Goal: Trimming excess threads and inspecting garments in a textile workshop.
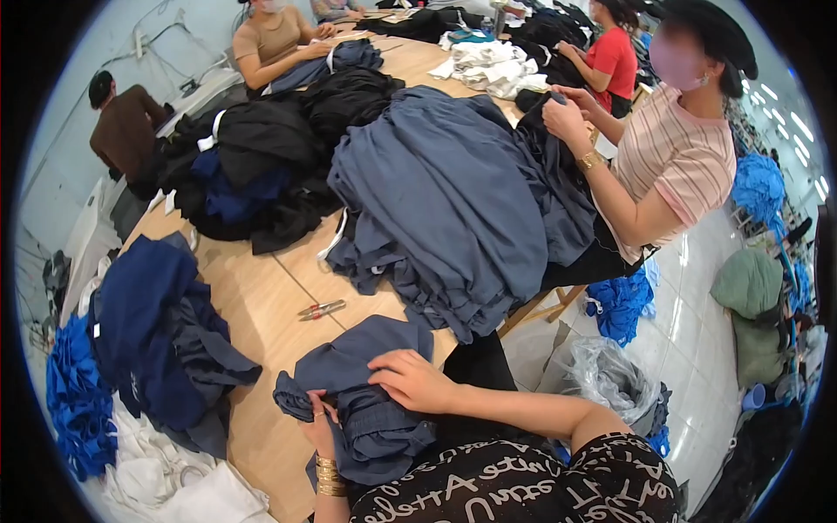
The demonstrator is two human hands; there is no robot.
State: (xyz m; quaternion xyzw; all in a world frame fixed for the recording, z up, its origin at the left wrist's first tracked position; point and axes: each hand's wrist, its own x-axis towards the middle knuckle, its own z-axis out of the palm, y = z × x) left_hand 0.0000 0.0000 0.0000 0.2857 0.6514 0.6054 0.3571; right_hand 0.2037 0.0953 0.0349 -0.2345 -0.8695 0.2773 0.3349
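Observation:
A blue-grey garment (366,349) with a gathered, elastic-looking band lies at the near edge of the table in front of me. My left hand (319,425), a ring on one finger and gold bangles at the wrist, is closed on its bunched left side. Spread over the garment's upper right part, my right hand (413,382) rests with its fingers stretched out. Just beyond the garment, a pair of small thread snips (322,309) with reddish handles lies on the wood. A large heap of blue-grey garments (436,192) rises beyond, toward the right.
Black garments (270,139) are heaped at the far left of the table (253,301). Navy garments (148,322) hang over its left edge, near white cloth (166,471). A co-worker in a striped shirt (671,166) handles dark cloth at right. A clear plastic bag (602,370) stands on the floor.

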